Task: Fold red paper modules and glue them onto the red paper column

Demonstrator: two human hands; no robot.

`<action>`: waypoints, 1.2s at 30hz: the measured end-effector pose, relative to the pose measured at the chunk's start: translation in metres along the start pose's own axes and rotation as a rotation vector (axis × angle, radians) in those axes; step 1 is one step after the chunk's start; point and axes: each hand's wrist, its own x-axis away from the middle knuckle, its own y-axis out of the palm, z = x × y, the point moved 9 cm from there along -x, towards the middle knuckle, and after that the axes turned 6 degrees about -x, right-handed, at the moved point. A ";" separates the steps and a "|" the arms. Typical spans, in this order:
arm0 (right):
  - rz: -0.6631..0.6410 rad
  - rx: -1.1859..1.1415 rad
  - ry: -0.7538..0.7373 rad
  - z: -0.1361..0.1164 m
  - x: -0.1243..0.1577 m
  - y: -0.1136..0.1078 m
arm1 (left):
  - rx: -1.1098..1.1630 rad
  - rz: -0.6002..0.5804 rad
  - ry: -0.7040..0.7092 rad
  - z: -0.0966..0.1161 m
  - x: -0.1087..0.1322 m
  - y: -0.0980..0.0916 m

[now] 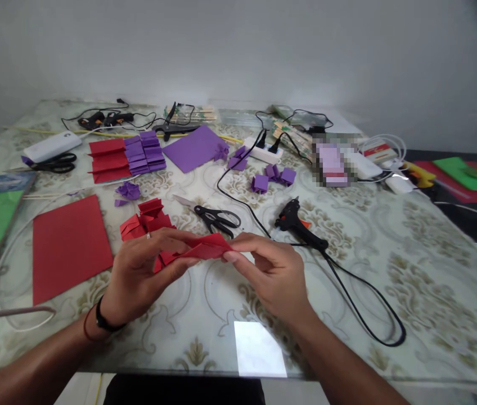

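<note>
**Red paper (210,248) pinched from both sides!**

In the head view, the left hand (148,267) has the paper's left end between thumb and fingers, and the right hand (272,273) nips its right end, thumb against forefinger! That folded piece is up above the patterned table (171,337). Folded red pieces (151,209) lie just beyond the left hand, black-handled scissors (215,216) behind the paper, and over to the right, a black glue gun (301,228)!

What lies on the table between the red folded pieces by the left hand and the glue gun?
The head view shows scissors, then a black cable nearer the glue gun.
</note>
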 end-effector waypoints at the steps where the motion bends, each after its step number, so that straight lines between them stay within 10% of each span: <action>1: 0.002 0.004 0.003 0.001 0.000 0.000 | -0.017 0.014 -0.016 -0.002 0.000 -0.001; 19: -0.246 -0.109 -0.011 -0.005 -0.001 0.019 | -0.125 -0.064 0.229 0.024 -0.008 0.000; 36: -0.062 0.044 -0.220 -0.025 0.003 0.006 | 0.073 -0.025 0.144 0.012 -0.012 -0.010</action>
